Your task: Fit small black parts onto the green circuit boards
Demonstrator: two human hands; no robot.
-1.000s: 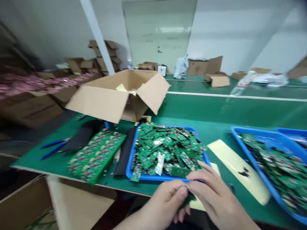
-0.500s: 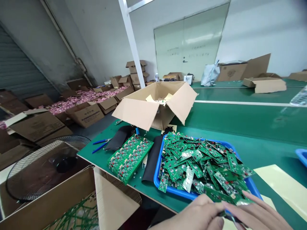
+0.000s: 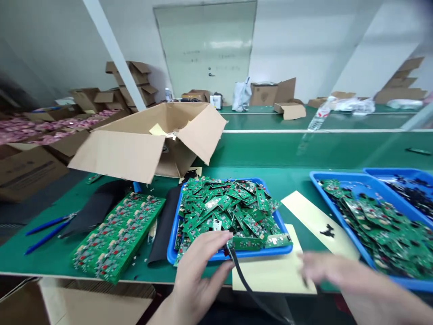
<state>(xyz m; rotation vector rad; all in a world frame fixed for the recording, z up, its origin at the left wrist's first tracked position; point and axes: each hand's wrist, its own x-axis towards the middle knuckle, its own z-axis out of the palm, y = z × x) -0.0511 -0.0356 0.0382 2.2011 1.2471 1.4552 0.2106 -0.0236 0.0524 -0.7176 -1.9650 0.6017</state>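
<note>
In my left hand (image 3: pixel 203 262), closed between thumb and fingers, is a small circuit board (image 3: pixel 228 249) seen nearly edge-on. A dark, thin strip (image 3: pixel 246 284) trails from it toward the bottom edge; whether it is attached I cannot tell. My right hand (image 3: pixel 324 268) is smeared by motion above the right end of a yellow paper sheet (image 3: pixel 267 275), so its fingers are unclear. Just behind my left hand is a blue tray (image 3: pixel 171 243) heaped with loose green boards (image 3: pixel 233 212). Small black parts (image 3: pixel 327 231) lie on another yellow sheet (image 3: pixel 304 207) beyond my right hand.
Right of me stands a blue tray (image 3: pixel 355 237) of boards, and behind it another tray (image 3: pixel 382 170) of black parts. At left are stacked board panels (image 3: pixel 118 234), blue-handled pliers (image 3: pixel 50 230) and black sheets (image 3: pixel 94 210). An open carton (image 3: pixel 125 151) stands behind them.
The view has swung right, bringing the right-hand trays into sight. My hands, together before, are now apart: the right has moved away to the right, while the left keeps hold of the board.
</note>
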